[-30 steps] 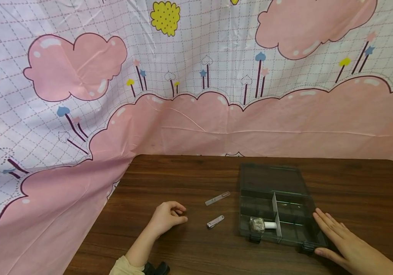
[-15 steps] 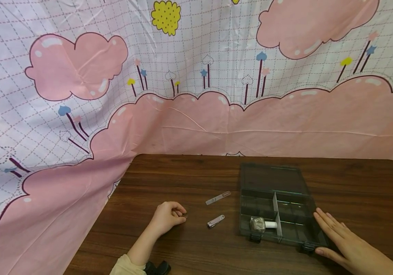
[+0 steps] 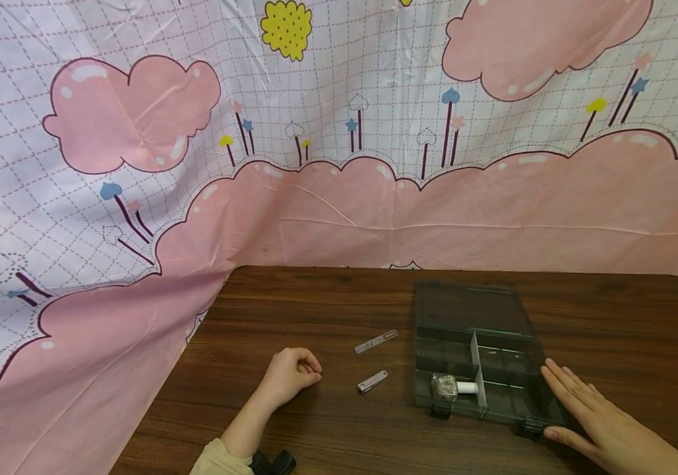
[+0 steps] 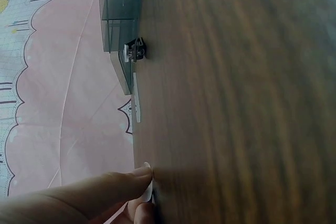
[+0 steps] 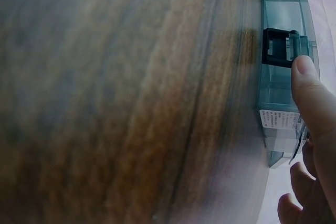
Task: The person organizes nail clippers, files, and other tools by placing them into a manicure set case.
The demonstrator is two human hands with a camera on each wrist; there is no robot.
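Observation:
My left hand (image 3: 289,377) rests on the table left of the nail clippers (image 3: 372,381), its fingers bent and the thumb close to the index fingertip. In the left wrist view a pale sliver (image 4: 148,190) shows beside the thumb tip; I cannot tell whether it is a held thing or a fingertip. Behind the clippers lies a clear flat strip (image 3: 376,342) like a nail file. My right hand (image 3: 603,415) lies along the right side of a smoky clear divided box (image 3: 517,366), fingers straight, thumb by its front latch (image 5: 279,47). A nail polish bottle (image 3: 444,388) lies in the front left compartment.
Behind the compartments, the box's lid (image 3: 466,307) lies folded back on the brown wooden table (image 3: 309,300). A second black latch (image 3: 440,411) sits at the front left. A pink and white patterned curtain (image 3: 339,211) hangs behind the table.
The left thumb and index fingertip have come closer together while the hand stays in place. The right hand, box and loose items have not moved.

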